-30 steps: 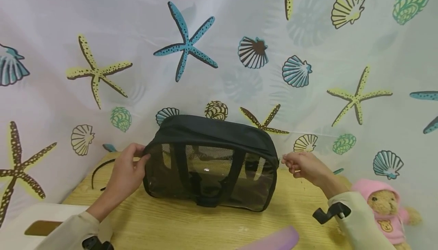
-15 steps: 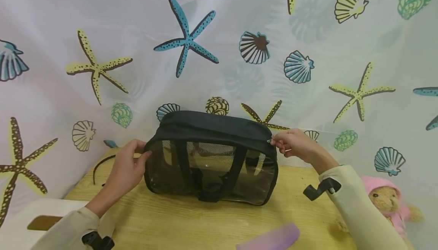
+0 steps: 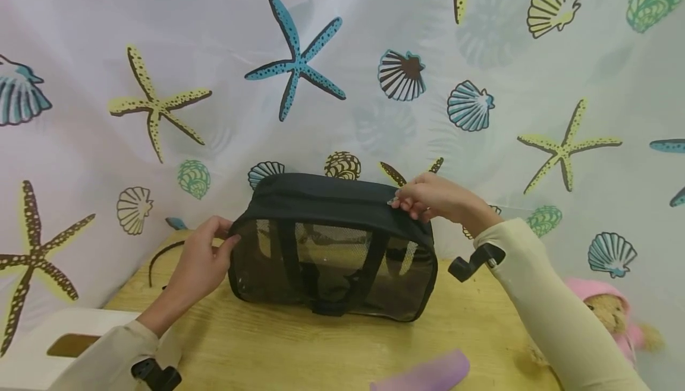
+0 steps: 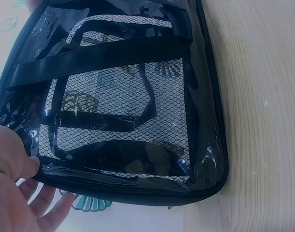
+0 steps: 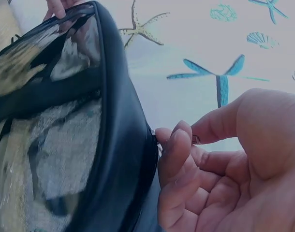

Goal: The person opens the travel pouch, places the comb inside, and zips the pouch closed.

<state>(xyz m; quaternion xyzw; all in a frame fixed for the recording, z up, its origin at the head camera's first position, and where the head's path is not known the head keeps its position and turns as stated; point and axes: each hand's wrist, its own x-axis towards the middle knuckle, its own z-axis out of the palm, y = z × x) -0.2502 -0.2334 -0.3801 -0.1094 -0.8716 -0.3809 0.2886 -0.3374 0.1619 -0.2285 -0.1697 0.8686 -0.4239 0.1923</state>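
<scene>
A black bag [image 3: 334,266] with a see-through front, mesh behind it and two black straps stands upright on the wooden table. At its upper left corner my left hand [image 3: 204,258] pinches the edge, thumb on the clear front and fingers behind. My right hand [image 3: 436,199] holds a small metal zipper pull [image 3: 391,202] between thumb and fingertips, on the bag's top right of the middle. In the right wrist view the pull [image 5: 195,139] is mostly hidden in the fingers of the right hand [image 5: 225,164]. The left wrist view shows the left thumb [image 4: 31,166] at the bag's edge.
A purple object [image 3: 425,373] lies on the table [image 3: 278,355] at the front. On the left is a white box-like thing [image 3: 72,334] with a slot, and a thin black cord [image 3: 155,260]. A teddy bear [image 3: 610,311] in pink sits right. A patterned curtain [image 3: 342,123] hangs behind.
My right hand has moved from the bag's right end up and leftward along its top, carrying the zipper pull; the top seam closes behind it. The left hand keeps its hold on the left corner.
</scene>
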